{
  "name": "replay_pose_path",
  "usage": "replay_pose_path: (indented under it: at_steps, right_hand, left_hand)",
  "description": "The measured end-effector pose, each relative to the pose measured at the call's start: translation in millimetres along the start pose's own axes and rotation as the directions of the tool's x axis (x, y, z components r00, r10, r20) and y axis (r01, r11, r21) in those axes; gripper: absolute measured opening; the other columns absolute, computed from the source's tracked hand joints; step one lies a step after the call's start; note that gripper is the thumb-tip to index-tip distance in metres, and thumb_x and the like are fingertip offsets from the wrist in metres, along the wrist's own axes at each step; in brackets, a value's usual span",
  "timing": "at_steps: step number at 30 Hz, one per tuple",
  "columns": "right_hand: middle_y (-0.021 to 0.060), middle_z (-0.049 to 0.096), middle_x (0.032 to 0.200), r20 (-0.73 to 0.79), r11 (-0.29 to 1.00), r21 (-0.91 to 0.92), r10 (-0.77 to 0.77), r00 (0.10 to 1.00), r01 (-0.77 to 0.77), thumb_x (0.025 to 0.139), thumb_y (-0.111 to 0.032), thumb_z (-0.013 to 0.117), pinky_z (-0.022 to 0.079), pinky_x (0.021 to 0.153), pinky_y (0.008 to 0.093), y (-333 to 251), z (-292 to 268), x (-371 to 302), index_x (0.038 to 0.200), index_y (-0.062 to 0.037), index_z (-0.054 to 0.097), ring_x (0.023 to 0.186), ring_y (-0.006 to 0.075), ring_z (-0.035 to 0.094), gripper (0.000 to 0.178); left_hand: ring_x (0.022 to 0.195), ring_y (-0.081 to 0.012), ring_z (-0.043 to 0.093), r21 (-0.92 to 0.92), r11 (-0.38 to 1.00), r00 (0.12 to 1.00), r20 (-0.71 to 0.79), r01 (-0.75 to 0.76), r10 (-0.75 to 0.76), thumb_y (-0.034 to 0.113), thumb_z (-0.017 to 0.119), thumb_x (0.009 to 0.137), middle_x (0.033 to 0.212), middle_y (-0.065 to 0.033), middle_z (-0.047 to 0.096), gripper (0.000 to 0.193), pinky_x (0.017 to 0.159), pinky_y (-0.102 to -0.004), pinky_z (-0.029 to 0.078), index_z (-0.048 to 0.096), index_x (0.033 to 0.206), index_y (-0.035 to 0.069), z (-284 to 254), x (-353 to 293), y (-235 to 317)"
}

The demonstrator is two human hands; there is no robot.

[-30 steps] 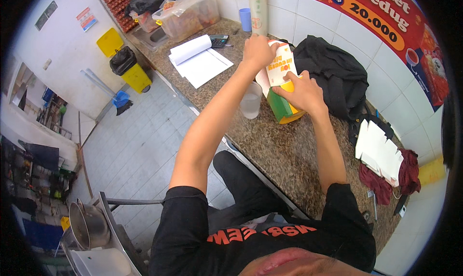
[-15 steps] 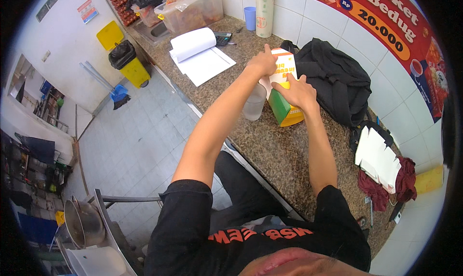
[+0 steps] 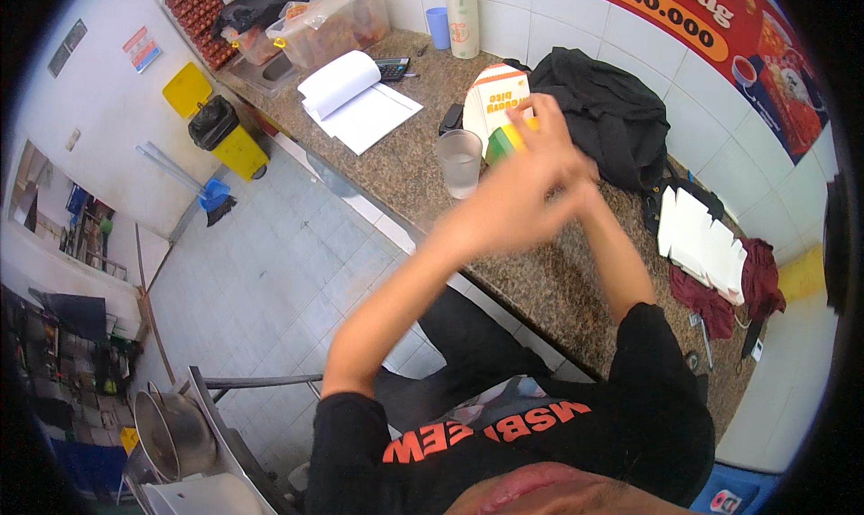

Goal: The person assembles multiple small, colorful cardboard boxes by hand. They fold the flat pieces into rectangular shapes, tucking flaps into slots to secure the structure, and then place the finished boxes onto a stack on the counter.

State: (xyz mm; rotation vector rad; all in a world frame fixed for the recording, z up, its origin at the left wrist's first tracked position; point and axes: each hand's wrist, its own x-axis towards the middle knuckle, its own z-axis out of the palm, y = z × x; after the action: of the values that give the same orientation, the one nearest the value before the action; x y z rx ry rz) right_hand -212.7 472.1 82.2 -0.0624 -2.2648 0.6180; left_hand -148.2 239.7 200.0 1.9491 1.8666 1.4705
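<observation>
A paper food carton (image 3: 494,99), white with orange print and green and yellow sides, stands on the granite counter. My right hand (image 3: 551,137) is at its near right side, fingers bent against the yellow part; part of the grip is hidden. Smeared by motion, my left hand (image 3: 531,196) crosses in front of my right wrist, away from the carton; its fingers cannot be made out. Left of the carton is a translucent plastic cup (image 3: 461,162), and a small black object (image 3: 452,119) sits behind the cup.
Open papers (image 3: 364,110) and a calculator (image 3: 392,69) lie farther left, before a clear plastic bin (image 3: 337,29). A blue cup (image 3: 438,27) and a tall roll (image 3: 463,16) stand by the wall. At right are a black garment (image 3: 598,110) and flat white cartons (image 3: 700,245) on maroon cloth (image 3: 760,277).
My left hand has left the carton and come back toward me, over my right wrist. My right hand stays at the carton, its fingers more bent. The view has shifted slightly.
</observation>
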Motion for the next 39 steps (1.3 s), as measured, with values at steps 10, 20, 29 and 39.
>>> replay_pose_path:
  at_steps: [10, 20, 29, 39]
  right_hand:
    - [0.0229, 0.066, 0.121, -0.008, 0.644, -0.649, 0.526, 0.851, -0.404, 0.079, -0.061, 0.077, 0.051, 0.099, 0.0465, 50, -222, -97, 0.124, -0.0051, 0.061, 0.115, 0.0392, 0.064, 0.074]
    - [0.0249, 0.071, 0.117, 0.095, 0.459, -0.787, 0.751, 0.654, -0.412, 0.071, -0.049, 0.085, 0.054, 0.098, 0.0450, 135, -245, -178, 0.139, -0.0099, 0.056, 0.112, 0.0374, 0.068, 0.084]
    - [0.0202, 0.069, 0.128, 0.116, 0.506, -0.707, 0.771, 0.626, -0.493, 0.073, -0.069, 0.072, 0.050, 0.103, 0.0428, 117, -271, -174, 0.125, -0.0123, 0.072, 0.119, 0.0373, 0.066, 0.078]
    - [0.0194, 0.074, 0.117, 0.195, 0.572, -0.453, 0.812, 0.550, -0.684, 0.088, -0.058, 0.068, 0.052, 0.097, 0.0399, 133, -297, -187, 0.112, -0.0061, 0.078, 0.111, 0.0312, 0.069, 0.058]
  left_hand:
    - [0.108, -0.0377, 0.065, -0.153, 0.904, 0.871, 0.370, 0.400, -0.323, 0.029, 0.065, 0.097, 0.115, -0.0204, 0.069, 0.045, 0.095, -0.0441, 0.052, 0.062, 0.132, 0.000, 63, -237, 51]
    - [0.111, -0.0385, 0.065, -0.164, 0.878, 0.867, 0.316, 0.450, -0.385, 0.029, 0.066, 0.096, 0.118, -0.0213, 0.069, 0.045, 0.097, -0.0449, 0.050, 0.063, 0.131, 0.001, 97, -259, 41]
    - [0.111, -0.0386, 0.067, -0.133, 0.814, 0.791, 0.367, 0.565, -0.489, 0.022, 0.071, 0.092, 0.118, -0.0220, 0.070, 0.045, 0.097, -0.0436, 0.051, 0.064, 0.131, 0.002, 95, -253, 44]
    - [0.110, -0.0389, 0.067, -0.124, 0.808, 0.781, 0.375, 0.576, -0.499, 0.024, 0.071, 0.092, 0.117, -0.0222, 0.070, 0.045, 0.096, -0.0436, 0.051, 0.064, 0.131, 0.002, 96, -255, 37]
